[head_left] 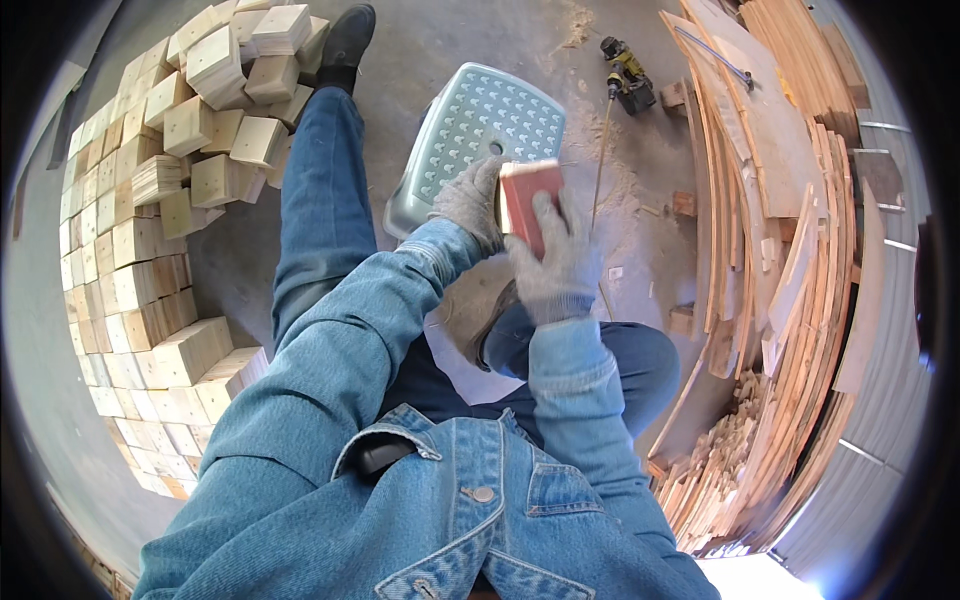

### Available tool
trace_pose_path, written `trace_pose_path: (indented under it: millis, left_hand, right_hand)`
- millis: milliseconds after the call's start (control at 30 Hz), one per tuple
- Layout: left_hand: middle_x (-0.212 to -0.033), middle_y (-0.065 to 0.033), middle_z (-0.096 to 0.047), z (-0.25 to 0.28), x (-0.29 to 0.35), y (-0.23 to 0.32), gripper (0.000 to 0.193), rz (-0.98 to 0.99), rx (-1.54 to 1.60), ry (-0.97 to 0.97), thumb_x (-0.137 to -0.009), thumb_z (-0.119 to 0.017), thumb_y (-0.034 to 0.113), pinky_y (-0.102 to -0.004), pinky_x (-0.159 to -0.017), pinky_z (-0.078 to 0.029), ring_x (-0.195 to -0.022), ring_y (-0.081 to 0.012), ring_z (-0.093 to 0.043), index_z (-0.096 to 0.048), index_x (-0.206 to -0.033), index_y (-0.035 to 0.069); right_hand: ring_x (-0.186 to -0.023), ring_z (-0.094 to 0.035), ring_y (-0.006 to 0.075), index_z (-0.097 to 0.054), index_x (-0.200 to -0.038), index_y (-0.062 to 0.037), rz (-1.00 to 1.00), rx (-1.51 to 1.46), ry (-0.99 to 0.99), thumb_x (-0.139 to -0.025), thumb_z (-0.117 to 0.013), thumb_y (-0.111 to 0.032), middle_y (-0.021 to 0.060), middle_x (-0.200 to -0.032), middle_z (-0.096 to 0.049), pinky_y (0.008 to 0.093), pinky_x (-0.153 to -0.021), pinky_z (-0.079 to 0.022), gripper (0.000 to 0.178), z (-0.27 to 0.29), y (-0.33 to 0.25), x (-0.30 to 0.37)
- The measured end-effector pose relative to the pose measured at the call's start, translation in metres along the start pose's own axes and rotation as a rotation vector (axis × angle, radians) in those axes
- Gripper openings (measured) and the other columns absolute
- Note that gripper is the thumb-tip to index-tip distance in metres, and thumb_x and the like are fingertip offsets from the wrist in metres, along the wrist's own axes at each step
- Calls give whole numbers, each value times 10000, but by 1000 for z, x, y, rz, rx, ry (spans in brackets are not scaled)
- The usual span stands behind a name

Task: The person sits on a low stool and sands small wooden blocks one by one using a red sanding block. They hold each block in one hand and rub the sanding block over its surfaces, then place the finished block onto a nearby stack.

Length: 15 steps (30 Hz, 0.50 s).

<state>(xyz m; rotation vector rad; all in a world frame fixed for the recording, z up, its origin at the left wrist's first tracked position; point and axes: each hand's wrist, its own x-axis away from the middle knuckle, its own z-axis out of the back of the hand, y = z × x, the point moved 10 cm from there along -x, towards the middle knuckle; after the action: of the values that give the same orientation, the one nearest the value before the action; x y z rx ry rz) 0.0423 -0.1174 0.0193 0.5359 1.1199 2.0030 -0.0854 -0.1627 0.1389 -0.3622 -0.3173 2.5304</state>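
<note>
Both of my hands wear grey knit gloves and meet at a small block (531, 188) with a reddish-brown upper face and a pale, wood-coloured side. My left hand (472, 203) grips the block from its left side, fingers wrapped round it. On the reddish face lies my right hand (556, 258), its thumb and fingers over the right and near edges. Whether the reddish layer is a separate sheet or pad, I cannot tell. Just beyond the hands stands a pale blue-green plastic step stool (490, 110) with a patterned top and a hole in it.
Stacked wooden blocks (150, 290) rise on my left beside my outstretched leg. A yellow-and-black cordless drill (628, 78) with a long bit lies on the floor ahead right, near sawdust. Long boards and strips (810, 330) are piled along the right.
</note>
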Motion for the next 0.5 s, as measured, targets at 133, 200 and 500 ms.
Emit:
trace_pose_path:
  millis: [133, 200, 500]
  left_hand:
    - [-1399, -189, -576, 1, -1, 5, 862, -42, 58, -26, -734, -872, 469, -502, -1098, -493, -1290, -421, -593, -487, -1445, 172]
    - [-1390, -190, -580, -1, -1, 0, 855, -64, 66, -10, -736, -876, 459, -500, -1092, -497, -1280, -422, -598, -489, -1442, 170]
    - [-1362, -197, -604, -1, -2, 0, 862, -84, 85, 16, -733, -881, 449, -510, -1068, -513, -1233, -435, -625, -486, -1446, 169]
  right_hand:
    - [-1303, -554, 458, -679, -1425, -132, -29, -26, -66, -804, -857, -311, 211, -1562, -517, 564, -1072, -484, 670, 10, -4, 51]
    - [-1250, -569, 466, -676, -1430, -131, -13, 8, -77, -804, -855, -312, 214, -1557, -522, 563, -1056, -489, 676, 12, -7, 62]
    - [-1266, -624, 442, -689, -1389, -103, 7, 38, -55, -826, -820, -285, 239, -1521, -555, 526, -1081, -497, 606, 9, -14, 6]
